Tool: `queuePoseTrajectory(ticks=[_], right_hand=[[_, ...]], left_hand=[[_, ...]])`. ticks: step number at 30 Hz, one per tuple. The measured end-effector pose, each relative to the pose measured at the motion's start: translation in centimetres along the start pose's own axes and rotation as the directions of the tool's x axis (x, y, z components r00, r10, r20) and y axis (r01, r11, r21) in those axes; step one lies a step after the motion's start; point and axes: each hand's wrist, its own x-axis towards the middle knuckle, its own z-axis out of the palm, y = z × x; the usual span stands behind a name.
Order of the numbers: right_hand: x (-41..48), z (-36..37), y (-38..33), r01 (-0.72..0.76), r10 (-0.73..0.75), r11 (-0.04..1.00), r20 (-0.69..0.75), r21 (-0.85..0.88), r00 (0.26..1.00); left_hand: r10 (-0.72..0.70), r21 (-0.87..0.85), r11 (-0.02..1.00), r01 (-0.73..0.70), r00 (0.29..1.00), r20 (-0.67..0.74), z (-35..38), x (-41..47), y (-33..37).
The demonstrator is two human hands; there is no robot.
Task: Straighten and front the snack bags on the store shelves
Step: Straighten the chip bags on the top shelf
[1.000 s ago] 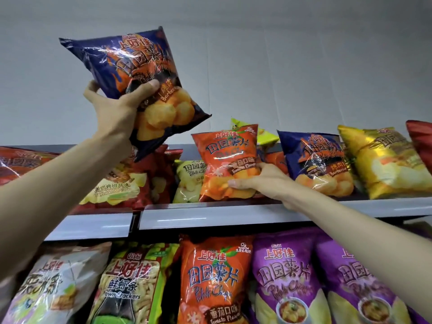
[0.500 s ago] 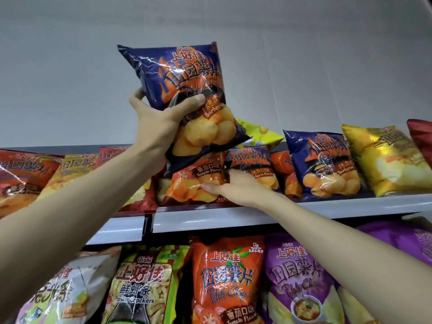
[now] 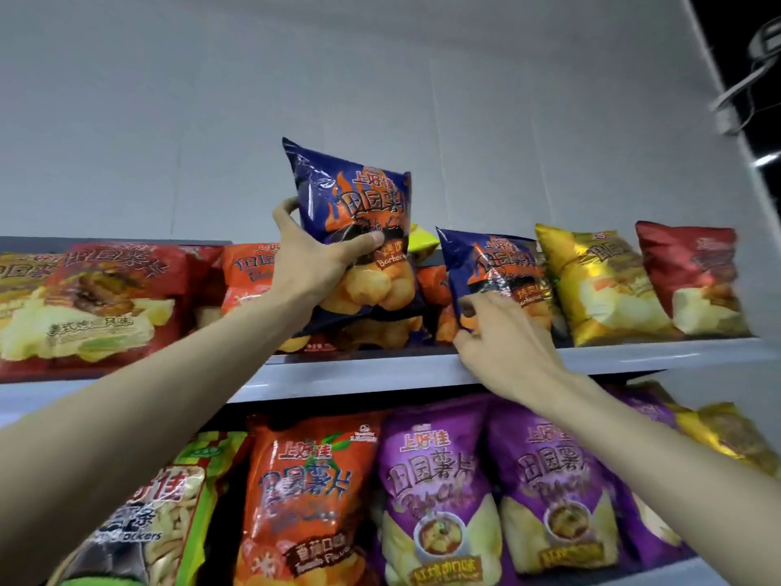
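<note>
My left hand (image 3: 315, 264) grips a blue barbecue chip bag (image 3: 355, 213) by its middle, thumb across the front, and holds it upright at the top shelf (image 3: 380, 372). Its lower end sits over another blue bag lying flat on that shelf. My right hand (image 3: 496, 336) reaches to a second upright blue barbecue bag (image 3: 501, 264) just to the right, with fingers at that bag's lower left corner; whether they pinch it is unclear. An orange tomato bag (image 3: 247, 268) stands behind my left wrist.
A red bag (image 3: 105, 298) stands at the left of the top shelf, a gold bag (image 3: 600, 285) and a red bag (image 3: 693, 272) at the right. The lower shelf holds an orange bag (image 3: 308, 492), purple bags (image 3: 435, 488) and a green prawn-cracker bag (image 3: 169, 513).
My left hand carried the blue bag rightward and down to the shelf. My right hand left the orange tomato bag and moved right to the second blue bag.
</note>
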Motion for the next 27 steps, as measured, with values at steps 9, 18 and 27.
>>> queuePoseTrajectory(ticks=[9,18,27], right_hand=[[0.2,-2.3,7.9,0.136,-0.135,0.989,-0.028,0.051,0.990],[-0.8,-2.2,11.7,0.206,-0.208,0.974,0.021,0.093,0.978],[-1.7,-1.5,12.1,0.195,-0.202,0.978,0.112,0.067,0.973]], left_hand=[[-0.130,0.186,0.974,0.127,0.992,0.000,5.9,0.2,-3.1],[-0.239,0.365,0.917,0.160,0.954,0.181,6.4,-0.6,-1.8],[-0.217,0.618,0.780,0.102,0.970,0.113,6.3,-3.9,-2.5]])
